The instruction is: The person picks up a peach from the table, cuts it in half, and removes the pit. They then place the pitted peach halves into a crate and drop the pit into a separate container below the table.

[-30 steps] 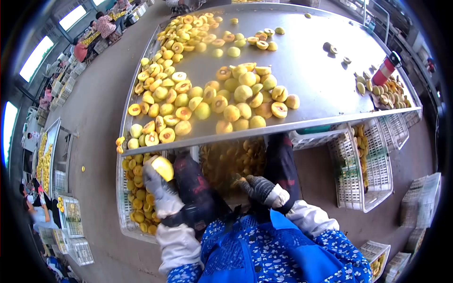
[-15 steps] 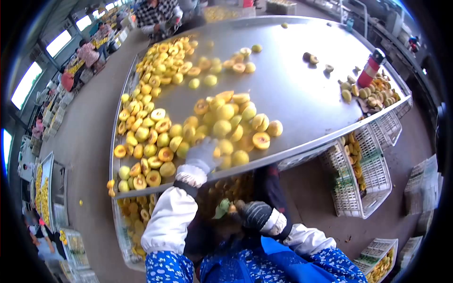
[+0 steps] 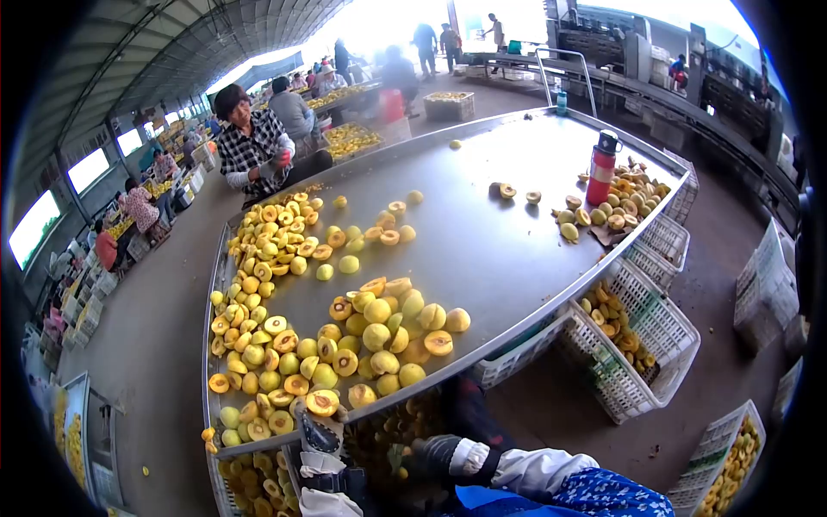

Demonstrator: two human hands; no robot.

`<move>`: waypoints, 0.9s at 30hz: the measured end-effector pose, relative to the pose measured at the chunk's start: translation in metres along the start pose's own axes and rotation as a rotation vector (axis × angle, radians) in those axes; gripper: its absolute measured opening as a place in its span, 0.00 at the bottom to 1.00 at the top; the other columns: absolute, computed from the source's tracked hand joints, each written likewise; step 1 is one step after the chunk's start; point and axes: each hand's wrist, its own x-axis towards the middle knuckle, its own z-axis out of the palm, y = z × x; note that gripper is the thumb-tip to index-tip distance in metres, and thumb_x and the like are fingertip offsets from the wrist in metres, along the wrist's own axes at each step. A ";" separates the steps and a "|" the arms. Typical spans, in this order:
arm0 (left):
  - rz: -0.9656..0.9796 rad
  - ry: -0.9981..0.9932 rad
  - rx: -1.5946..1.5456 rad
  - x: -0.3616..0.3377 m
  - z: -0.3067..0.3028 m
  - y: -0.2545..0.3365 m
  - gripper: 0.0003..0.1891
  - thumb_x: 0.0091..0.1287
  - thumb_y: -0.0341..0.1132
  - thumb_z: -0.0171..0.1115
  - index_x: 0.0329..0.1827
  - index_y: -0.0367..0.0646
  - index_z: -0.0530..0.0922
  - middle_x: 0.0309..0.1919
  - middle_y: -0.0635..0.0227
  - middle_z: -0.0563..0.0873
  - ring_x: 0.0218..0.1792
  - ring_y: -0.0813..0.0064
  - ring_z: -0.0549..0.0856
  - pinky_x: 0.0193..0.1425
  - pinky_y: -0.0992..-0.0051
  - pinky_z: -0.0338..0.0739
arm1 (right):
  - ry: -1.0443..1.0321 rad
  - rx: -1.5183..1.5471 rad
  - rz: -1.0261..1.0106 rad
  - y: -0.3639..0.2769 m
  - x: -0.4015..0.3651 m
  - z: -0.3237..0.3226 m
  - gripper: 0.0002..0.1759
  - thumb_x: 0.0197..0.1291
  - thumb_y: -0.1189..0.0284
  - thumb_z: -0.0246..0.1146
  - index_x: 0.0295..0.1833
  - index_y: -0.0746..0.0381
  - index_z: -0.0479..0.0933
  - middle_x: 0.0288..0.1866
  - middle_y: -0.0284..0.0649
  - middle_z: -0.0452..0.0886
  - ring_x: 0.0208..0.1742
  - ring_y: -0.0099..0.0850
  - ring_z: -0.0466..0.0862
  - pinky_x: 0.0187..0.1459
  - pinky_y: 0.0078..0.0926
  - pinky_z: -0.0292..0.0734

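My left hand (image 3: 319, 433), in a dark and grey glove, is at the near edge of the metal table (image 3: 482, 233). A halved yellow peach (image 3: 322, 402) with its cut face up lies at its fingertips, and the fingers seem closed around it. Below the table edge, my right hand (image 3: 441, 454) in a dark knit glove is curled closed; what it grips is hidden. A blurred leafy bit (image 3: 399, 458) shows just left of it, above a dim container of fruit. In front of my hands lies a pile of whole and halved peaches (image 3: 379, 336).
More peaches (image 3: 267, 250) line the table's left side. A red bottle (image 3: 601, 168) stands among peach halves at the right. White crates (image 3: 680, 345) of fruit sit on the floor to the right. Across the table is a person in a checked shirt (image 3: 250, 142).
My view has tilted up. My left hand has drawn back from the pile to the table edge, now with a peach half at its fingers. The right hand stays low, below the edge.
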 end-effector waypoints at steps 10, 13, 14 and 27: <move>0.076 0.017 -0.057 -0.051 0.006 -0.013 0.30 0.70 0.58 0.44 0.52 0.36 0.71 0.31 0.56 0.83 0.24 0.65 0.81 0.26 0.72 0.77 | -0.030 0.383 0.015 -0.038 0.027 0.004 0.17 0.68 0.61 0.49 0.41 0.64 0.76 0.30 0.54 0.79 0.33 0.53 0.79 0.32 0.46 0.72; 0.107 0.043 -0.175 -0.058 -0.012 -0.011 0.29 0.69 0.56 0.48 0.52 0.34 0.72 0.34 0.51 0.82 0.28 0.62 0.82 0.29 0.70 0.78 | -0.262 -0.309 0.117 -0.013 0.020 0.012 0.18 0.67 0.59 0.50 0.40 0.62 0.78 0.32 0.54 0.79 0.36 0.53 0.79 0.37 0.45 0.73; 0.078 0.008 -0.190 -0.063 -0.019 -0.005 0.29 0.68 0.56 0.50 0.51 0.33 0.73 0.35 0.49 0.82 0.29 0.60 0.82 0.31 0.70 0.79 | -0.220 -0.229 0.194 -0.016 0.014 0.013 0.20 0.67 0.57 0.48 0.42 0.61 0.78 0.33 0.53 0.80 0.37 0.54 0.79 0.38 0.46 0.73; -0.006 0.143 -0.011 -0.065 -0.019 -0.067 0.35 0.65 0.66 0.44 0.48 0.37 0.75 0.33 0.57 0.84 0.30 0.67 0.83 0.35 0.73 0.81 | 0.089 -0.098 -0.024 -0.044 0.021 0.004 0.20 0.67 0.54 0.51 0.36 0.61 0.71 0.21 0.53 0.75 0.26 0.54 0.77 0.27 0.49 0.69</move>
